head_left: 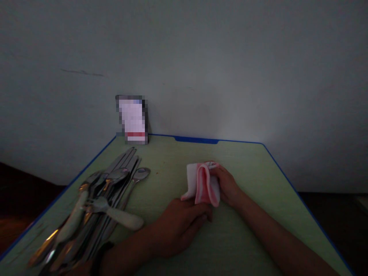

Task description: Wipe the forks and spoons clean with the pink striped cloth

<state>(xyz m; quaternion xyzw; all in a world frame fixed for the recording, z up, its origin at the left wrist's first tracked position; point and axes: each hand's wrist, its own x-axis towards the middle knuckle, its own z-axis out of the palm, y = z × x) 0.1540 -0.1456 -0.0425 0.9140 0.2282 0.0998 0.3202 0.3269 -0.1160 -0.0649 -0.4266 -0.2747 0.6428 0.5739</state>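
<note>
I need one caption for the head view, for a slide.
Two hands with a folded pink-and-white cloth, cutlery piled at left.

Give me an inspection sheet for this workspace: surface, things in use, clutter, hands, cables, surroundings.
Surface: pale green tabletop with blue edging.
Things in hand: pink-and-white cloth, folded; whether it wraps anything cannot be told.
Clutter: overlapping cutlery pile on the left, including metal spoons and a pale-handled fork; phone propped at the far edge, screen pixelated.
Hands: right hand grips the cloth; left hand is at its near edge, grip unclear; dark band on the left wrist.
Cables: nothing seen.
Surroundings: grey wall with a dark scuff; dim light.
</note>
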